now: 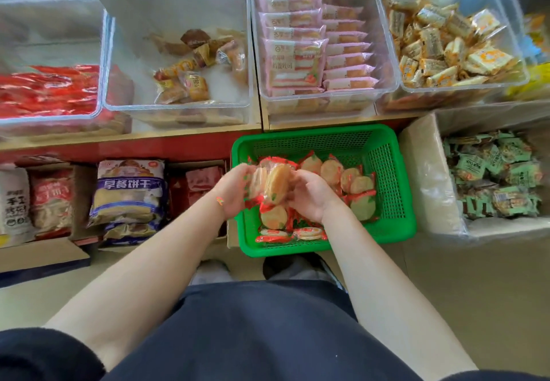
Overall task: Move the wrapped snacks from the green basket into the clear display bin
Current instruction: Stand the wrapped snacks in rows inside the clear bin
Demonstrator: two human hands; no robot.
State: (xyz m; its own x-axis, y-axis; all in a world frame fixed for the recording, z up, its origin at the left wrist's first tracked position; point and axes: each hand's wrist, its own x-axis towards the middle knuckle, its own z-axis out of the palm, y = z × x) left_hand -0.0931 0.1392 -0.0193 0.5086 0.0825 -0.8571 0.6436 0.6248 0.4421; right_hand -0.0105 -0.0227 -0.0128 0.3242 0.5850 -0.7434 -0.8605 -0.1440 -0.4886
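Note:
A green plastic basket stands on the floor below the shelf and holds several round rice crackers in clear wrappers with red ends. Above its left half, my left hand and my right hand together grip a bunch of these wrapped crackers, one hand on each side. A clear display bin sits on the shelf up and to the left, with a few brown and orange wrapped snacks at its bottom.
Other clear bins line the shelf: red packs at left, pink wrapped cakes in the middle, yellow snacks at right. A box of green packets stands right of the basket. Large snack bags stand at lower left.

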